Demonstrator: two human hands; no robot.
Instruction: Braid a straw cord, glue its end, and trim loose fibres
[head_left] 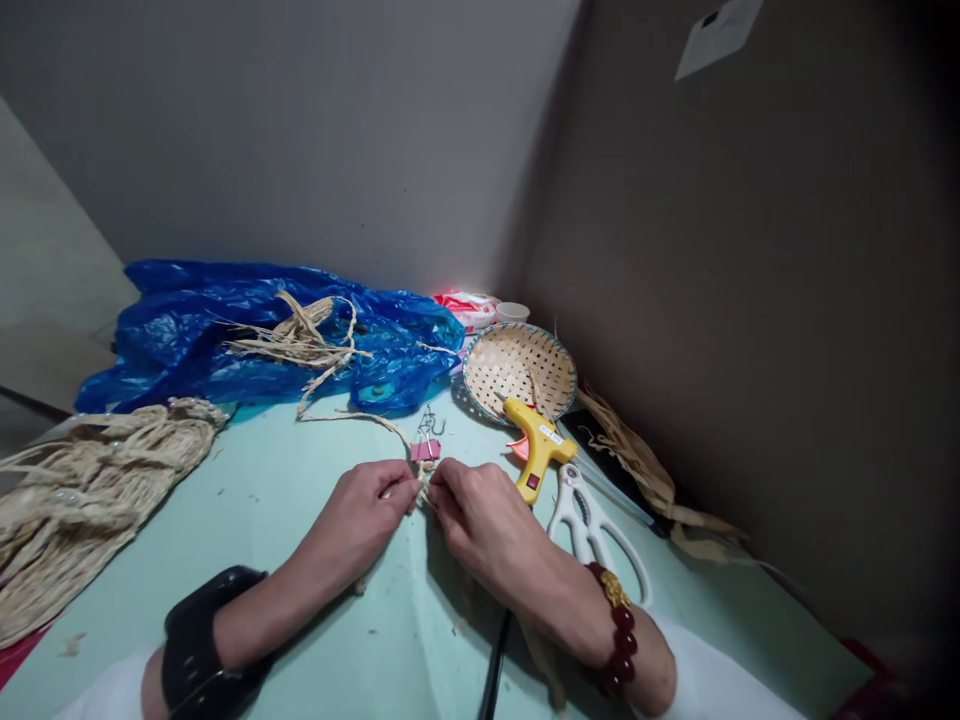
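My left hand [375,505] and my right hand [476,500] meet near the middle of the table, both with fingers pinched. Between the fingertips runs a pale plant-fibre cord [425,475], and each hand grips part of it. Just beyond my fingers a pink binder clip [425,450] holds the cord's far end. From there a thin length of the cord trails left toward the blue plastic bag. Further loose ends pass below my hands, partly hidden by them.
A yellow glue gun [541,445] leans by a woven basket [517,368], with white-handled scissors [589,520] close to my right forearm. Dried fibre lies on the blue plastic bag [180,320], and braided fibre [105,500] is piled at left. Behind stands a white cup [513,312].
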